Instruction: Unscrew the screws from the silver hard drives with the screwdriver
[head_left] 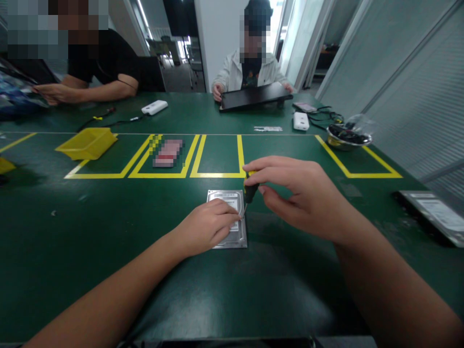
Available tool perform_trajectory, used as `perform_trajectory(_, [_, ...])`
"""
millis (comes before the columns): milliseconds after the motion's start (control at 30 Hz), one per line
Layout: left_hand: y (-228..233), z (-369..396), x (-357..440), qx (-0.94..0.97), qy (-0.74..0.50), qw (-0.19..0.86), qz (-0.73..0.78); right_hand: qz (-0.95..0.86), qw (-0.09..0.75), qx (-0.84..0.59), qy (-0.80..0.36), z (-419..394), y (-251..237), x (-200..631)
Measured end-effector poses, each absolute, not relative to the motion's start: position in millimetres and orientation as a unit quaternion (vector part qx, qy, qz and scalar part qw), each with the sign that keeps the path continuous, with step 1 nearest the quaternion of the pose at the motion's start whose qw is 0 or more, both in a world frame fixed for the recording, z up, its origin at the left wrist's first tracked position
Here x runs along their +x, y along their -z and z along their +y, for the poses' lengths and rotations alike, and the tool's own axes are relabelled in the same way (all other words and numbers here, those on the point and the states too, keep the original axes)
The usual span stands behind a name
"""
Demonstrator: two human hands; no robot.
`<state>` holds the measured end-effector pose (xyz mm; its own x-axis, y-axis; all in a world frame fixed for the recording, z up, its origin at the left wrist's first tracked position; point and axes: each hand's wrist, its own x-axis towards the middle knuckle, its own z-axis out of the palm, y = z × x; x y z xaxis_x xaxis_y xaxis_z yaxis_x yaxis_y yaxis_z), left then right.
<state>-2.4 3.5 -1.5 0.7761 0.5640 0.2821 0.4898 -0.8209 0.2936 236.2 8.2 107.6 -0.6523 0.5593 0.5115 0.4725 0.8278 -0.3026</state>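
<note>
The hard drive (227, 218) lies flat on the green counter (108, 241), its lid on, pinned by the left hand (206, 227) with fingers spread, while the right hand (293, 193) grasps a screwdriver (250, 191) at its right edge.

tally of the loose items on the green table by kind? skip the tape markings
Hard drives: 2, one under the left hand at, one at the right edge
Screwdriver: 1, in the right hand
Yellow bins: 1
White devices: 2
Metal bowl: 1
Black laptop: 1
Total: 8
</note>
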Motion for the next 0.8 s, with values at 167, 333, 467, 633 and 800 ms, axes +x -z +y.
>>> perform_trajectory(167, [-0.2,3.2,-1.3,0.936,-0.185,0.103,0.282,-0.911,0.296,-0.282,-0.057,7.2,-108.2,235.9])
perform_trajectory(333, [0.0,2.9,-1.5,0.936,-0.182,0.101,0.283,-0.913,0.286,-0.287,-0.05,7.4,-107.3,236.0])
perform_trajectory(467, [0.9,3.1,-2.1,0.936,-0.182,0.103,0.282,-0.912,0.288,-0.288,-0.053,8.4,-107.0,235.6])
perform_trajectory(633, [1.3,3.4,-2.0,0.937,-0.18,0.109,0.28,-0.908,0.292,-0.296,-0.057,9.6,-105.2,235.5])
perform_trajectory(800, [0.6,3.1,-1.1,0.937,-0.18,0.107,0.281,-0.901,0.294,-0.316,-0.047,9.9,-103.9,233.7])
